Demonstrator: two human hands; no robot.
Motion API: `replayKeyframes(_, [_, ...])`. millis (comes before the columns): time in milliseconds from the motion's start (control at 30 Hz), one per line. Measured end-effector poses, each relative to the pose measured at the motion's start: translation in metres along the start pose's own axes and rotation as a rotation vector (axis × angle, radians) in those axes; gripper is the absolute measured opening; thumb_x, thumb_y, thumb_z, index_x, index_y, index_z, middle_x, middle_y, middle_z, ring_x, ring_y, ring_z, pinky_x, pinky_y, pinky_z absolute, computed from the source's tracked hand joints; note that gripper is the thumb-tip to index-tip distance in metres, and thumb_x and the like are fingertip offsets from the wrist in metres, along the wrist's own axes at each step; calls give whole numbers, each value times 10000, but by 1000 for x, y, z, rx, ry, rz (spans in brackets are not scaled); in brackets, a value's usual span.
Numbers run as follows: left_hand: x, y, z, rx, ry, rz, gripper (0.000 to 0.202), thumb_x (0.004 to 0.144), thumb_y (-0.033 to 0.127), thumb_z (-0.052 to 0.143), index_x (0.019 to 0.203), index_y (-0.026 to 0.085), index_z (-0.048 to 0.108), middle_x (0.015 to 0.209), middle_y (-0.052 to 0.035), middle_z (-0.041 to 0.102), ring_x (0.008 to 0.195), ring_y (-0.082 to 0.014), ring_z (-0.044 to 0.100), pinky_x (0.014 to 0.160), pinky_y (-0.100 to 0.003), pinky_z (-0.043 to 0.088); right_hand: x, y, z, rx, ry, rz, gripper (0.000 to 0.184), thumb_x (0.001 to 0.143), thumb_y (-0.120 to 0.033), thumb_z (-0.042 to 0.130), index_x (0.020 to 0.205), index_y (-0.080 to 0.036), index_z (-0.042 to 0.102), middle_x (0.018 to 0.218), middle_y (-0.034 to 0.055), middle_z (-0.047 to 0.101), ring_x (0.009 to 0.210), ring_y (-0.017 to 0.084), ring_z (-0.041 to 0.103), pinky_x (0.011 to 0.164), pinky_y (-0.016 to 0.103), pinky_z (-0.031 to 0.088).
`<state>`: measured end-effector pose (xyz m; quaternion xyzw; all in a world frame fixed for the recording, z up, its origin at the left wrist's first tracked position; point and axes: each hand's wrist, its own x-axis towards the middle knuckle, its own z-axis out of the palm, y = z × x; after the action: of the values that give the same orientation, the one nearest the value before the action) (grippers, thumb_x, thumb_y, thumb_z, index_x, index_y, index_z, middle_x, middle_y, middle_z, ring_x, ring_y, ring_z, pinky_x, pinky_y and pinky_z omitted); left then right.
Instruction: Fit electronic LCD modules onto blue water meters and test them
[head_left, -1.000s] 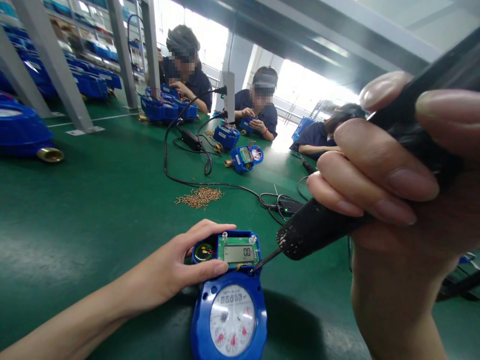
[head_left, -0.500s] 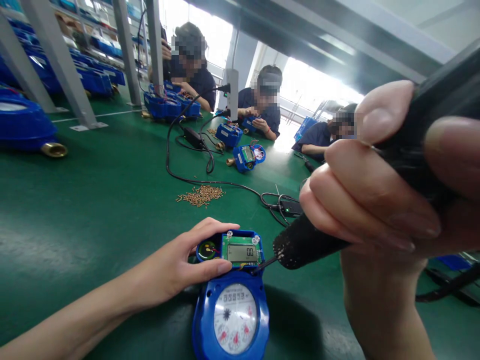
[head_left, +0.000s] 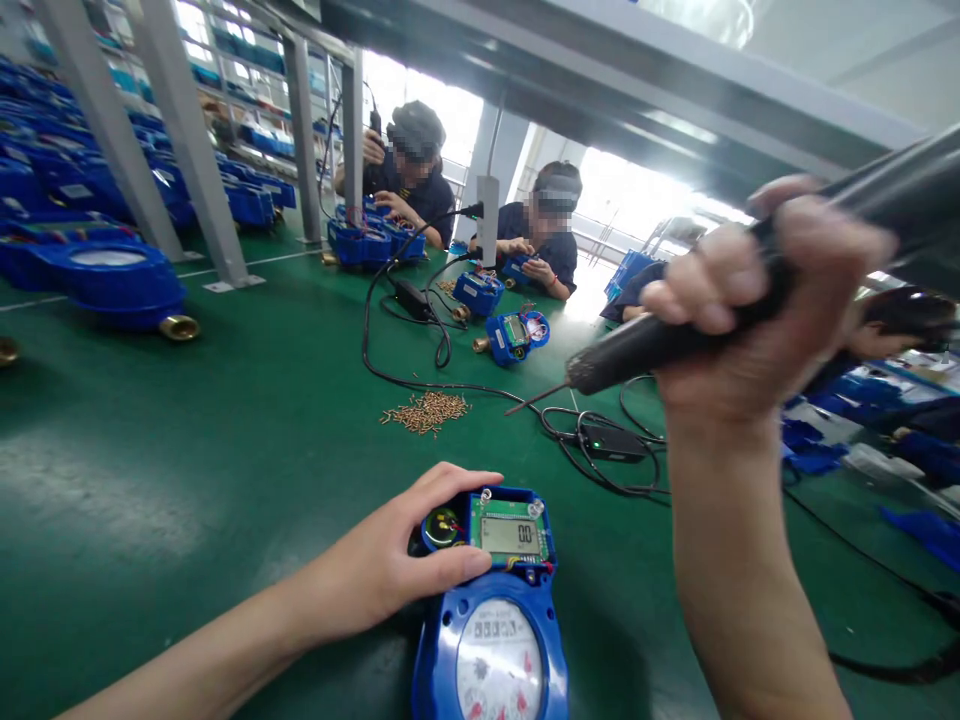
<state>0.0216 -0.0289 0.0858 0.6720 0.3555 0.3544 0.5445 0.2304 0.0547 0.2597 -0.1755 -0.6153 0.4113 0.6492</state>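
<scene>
WORKBENCH, METER LINE: At a green-matted workbench (head_left: 187,450), a worker's left hand (head_left: 390,570) steadies a blue plastic water meter (head_left: 495,650). The meter lies face-up at the near edge, ctr-frame, its round white dial toward the wearer. The hand is half closed on the meter's upper housing, w/ the thumb pressed along the housing's lower edge and the index finger curled over the top. The small green circuit board (head_left: 511,535), its grey LCD reading "00", sits just beside the fingertips. Two silver screws show at the board's top corners.

The right hand (head_left: 757,320), raised well above and to the R of the meter, is wrapped in a tight fist round a black electric screwdriver (head_left: 660,340). Its thin bit (head_left: 536,400) points down-left, clear of the meter and touching nothing.

Farther out on the mat, btwn the hands, lie a loose heap of small brass-coloured screws (head_left: 427,410) and a black power adapter (head_left: 611,440) w/ a green light, ringed by coiled black cables. A second blue meter w/ its cover off (head_left: 517,335) lies beyond. Far L, a large blue meter body w/ a brass fitting (head_left: 112,285) sits near grey metal posts (head_left: 187,150).

In the bkgd, a co-worker in a dark top (head_left: 412,185) and a second co-worker (head_left: 551,235) handle blue meters at the bench's far end, either side of an upright white power strip (head_left: 489,220).
</scene>
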Motion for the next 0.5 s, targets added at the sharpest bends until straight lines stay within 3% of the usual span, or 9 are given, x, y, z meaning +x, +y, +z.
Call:
replayKeyframes(33, [0,-1,0,-6,-1,-1,544,833,483,698,1338,341,556,1332,-29,582,1240,-297,556,1101,-457,412,-1,23,4,67,61,-18,176,756,-311,719,846,-272,572,496,-117,391,408,50,302,427,222,289])
replayKeyframes(133, [0,-1,-2,-48,-11,-31,544,849,517,676,1348,341,549,1377,-36,578,1276,-304,541,1118,-475,400,-8,90,16,114,66,85,174,793,-294,698,877,-263,549,514,-101,413,417,72,363,451,236,352])
replayKeyframes(233, [-1,-2,-3,-185,-16,-88,544,883,521,634,1374,320,514,1385,-50,591,1269,-294,563,1088,-461,437,-15,135,21,176,81,124,190,790,-297,703,891,-256,547,514,-105,424,396,66,354,445,237,348])
replayKeyframes(333, [3,-7,-5,-226,87,-112,514,888,527,615,1322,261,542,1277,-75,644,1189,-277,608,995,-415,495,-17,155,25,196,84,132,190,792,-285,698,899,-248,545,507,-105,447,393,66,373,443,235,342])
replayKeyframes(500, [13,-19,-19,-116,514,-212,397,903,532,563,1077,178,608,976,-62,681,925,-224,658,801,-346,512,-13,161,25,192,88,134,203,781,-273,691,897,-235,528,504,-107,458,392,58,390,455,233,344])
